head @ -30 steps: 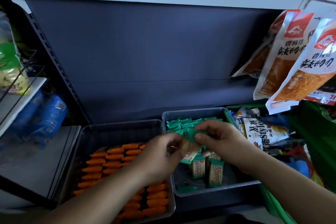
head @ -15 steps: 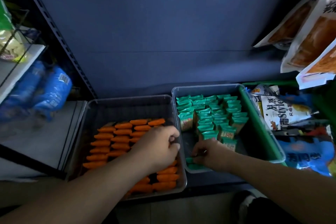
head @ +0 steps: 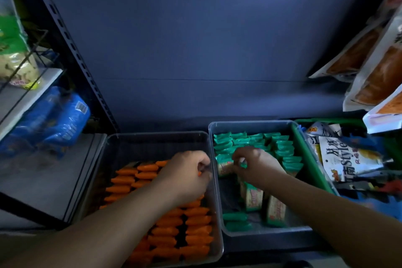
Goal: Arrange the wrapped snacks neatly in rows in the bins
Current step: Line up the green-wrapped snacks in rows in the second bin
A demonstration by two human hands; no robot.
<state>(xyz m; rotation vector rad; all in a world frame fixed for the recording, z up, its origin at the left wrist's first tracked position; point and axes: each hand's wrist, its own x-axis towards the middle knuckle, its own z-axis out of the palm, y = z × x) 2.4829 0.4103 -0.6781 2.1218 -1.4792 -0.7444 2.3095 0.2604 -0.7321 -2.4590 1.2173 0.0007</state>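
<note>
Fingers (head: pixel 237 156) of right hand (head: pixel 258 167) pinch a green snack (head: pixel 224 167) in clear bin (head: pixel 250 123); left hand (head: pixel 187 172) curled, grip unclear.

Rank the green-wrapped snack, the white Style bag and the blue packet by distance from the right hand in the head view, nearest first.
1. green-wrapped snack: pinched by the right hand, inside the right bin.
2. white Style bag: just right of that bin.
3. blue packet: far left, on the side shelf.
</note>
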